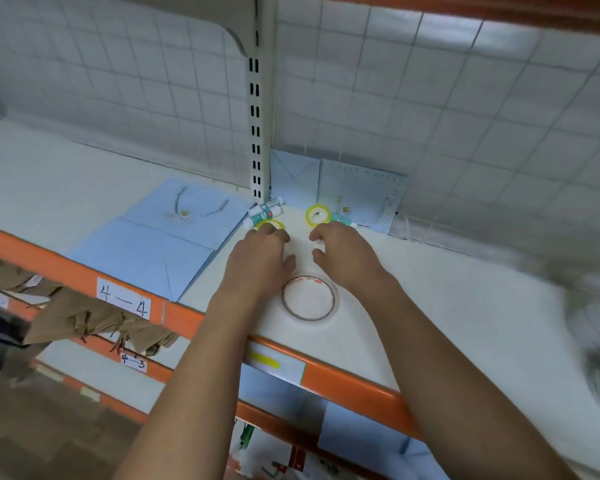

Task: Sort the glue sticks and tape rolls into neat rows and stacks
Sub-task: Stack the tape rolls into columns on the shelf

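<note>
The left hand [260,258] lies fingers-down over a thin yellow tape ring [275,224], beside three white-and-green plastic glue sticks [266,212] in the back corner of the white shelf [465,306]; whether it pinches the ring I cannot tell. The right hand [343,252] hangs loosely curled and holds nothing, just short of a second yellow tape ring [308,215] and a lone glue stick [344,222]. A clear tape roll [308,317] lies flat between the wrists. Everything here looks light. The rings are stiff hoops, best pinched across the rim; the sticks will likely roll, so grip them mid-barrel.

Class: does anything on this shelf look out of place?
Yes. One green-and-white glue stick lies alone beyond the right hand, apart from three glue sticks by the slotted metal post. The two yellow tape rolls lie apart, unstacked.
</note>
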### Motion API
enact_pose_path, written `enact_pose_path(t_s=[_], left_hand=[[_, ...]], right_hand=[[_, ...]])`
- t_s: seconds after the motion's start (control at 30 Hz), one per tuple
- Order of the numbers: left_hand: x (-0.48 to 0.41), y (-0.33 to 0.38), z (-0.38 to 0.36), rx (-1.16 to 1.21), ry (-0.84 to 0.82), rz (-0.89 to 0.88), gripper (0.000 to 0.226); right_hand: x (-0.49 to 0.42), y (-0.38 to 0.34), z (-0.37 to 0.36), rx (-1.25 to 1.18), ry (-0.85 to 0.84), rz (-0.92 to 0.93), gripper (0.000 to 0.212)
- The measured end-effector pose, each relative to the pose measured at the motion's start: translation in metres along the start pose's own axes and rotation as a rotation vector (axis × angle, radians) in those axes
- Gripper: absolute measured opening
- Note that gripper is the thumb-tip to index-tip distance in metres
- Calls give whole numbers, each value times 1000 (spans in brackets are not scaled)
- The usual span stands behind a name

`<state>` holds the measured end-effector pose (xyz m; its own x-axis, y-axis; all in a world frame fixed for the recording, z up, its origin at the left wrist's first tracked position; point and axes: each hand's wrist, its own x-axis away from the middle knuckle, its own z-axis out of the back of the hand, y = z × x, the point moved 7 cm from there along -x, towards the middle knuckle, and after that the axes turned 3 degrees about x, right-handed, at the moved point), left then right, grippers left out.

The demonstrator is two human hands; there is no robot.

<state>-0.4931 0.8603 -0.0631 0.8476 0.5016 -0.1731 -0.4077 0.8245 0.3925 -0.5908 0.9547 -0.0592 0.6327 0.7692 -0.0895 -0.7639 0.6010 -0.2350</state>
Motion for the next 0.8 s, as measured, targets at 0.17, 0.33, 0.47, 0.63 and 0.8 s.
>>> enact_pose_path(t_s=[0.17,0.33,0.47,0.63,0.8], left_hand=[[-25,-12,-8,-45,-49,-73,42],[-39,-32,-8,-84,-54,-98,42],[-44,-43,-10,-95,-83,-125,40],[-52,-48,-12,-109,-112,-158,37],[-51,-49,-16,-6,-90,-211,31]], right_hand=[[-34,7,-4,72,53,-122,31],[-56,8,-13,92,76,-239,33],[-63,7,-22,123,39,-337,43],[-59,2,-25,72,72,-379,46],[-47,-3,-23,-61,45,-378,27]])
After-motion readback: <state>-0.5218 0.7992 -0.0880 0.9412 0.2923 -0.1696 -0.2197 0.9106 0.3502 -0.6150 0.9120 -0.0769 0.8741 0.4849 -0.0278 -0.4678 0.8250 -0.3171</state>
